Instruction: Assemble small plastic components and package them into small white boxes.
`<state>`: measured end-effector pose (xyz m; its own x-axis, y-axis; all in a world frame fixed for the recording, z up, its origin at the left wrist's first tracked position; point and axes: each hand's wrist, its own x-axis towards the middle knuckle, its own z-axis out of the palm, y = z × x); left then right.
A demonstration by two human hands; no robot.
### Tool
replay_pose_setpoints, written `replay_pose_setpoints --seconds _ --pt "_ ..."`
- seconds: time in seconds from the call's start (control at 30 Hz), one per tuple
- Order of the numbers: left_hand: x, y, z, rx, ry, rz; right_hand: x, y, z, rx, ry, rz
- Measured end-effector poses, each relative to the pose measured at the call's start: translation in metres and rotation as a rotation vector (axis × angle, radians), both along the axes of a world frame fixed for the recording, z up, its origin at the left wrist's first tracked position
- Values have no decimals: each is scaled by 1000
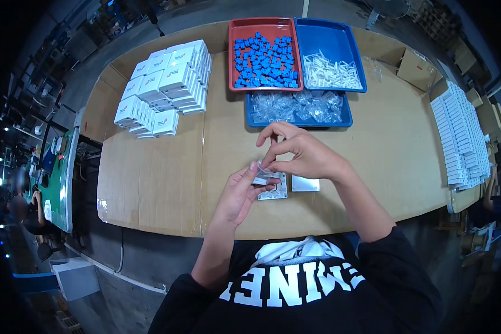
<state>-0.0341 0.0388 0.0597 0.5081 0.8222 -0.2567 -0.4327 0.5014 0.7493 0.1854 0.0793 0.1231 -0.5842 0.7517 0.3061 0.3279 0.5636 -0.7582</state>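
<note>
Over the near middle of the table, my left hand (240,193) is closed on a small clear plastic bag (261,173) with something white in or against it. My right hand (306,153) pinches the upper edge of the same bag between thumb and finger. Below my hands lies a white plate with holes (274,195), partly covered by my left fingers. Just to its right rests a plain white square piece (305,184), partly hidden by my right hand.
A red tray (232,55) holds many small blue parts. Beside it a blue tray (323,39) holds white slim pieces, overlapping another blue tray (348,111) of clear bags. Stacked white boxes (164,83) stand far left, white flat pieces (456,133) at the right edge of the cardboard-covered table (150,183).
</note>
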Motion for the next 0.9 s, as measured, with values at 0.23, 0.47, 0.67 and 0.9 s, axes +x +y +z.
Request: replay_pose_setpoints --seconds 0.23,0.47,0.67,0.9 --pt "20 -13 -15 -60 -8 71 8 -9 3 -126 -136 140" --pt "19 -27 -25 166 147 43 16 -14 -17 -281 -58 62" --pt "22 -38 -34 323 265 218 -6 -45 -55 -619 630 -226" --pt "34 -46 -19 440 463 427 -26 -71 -60 -460 783 -425"
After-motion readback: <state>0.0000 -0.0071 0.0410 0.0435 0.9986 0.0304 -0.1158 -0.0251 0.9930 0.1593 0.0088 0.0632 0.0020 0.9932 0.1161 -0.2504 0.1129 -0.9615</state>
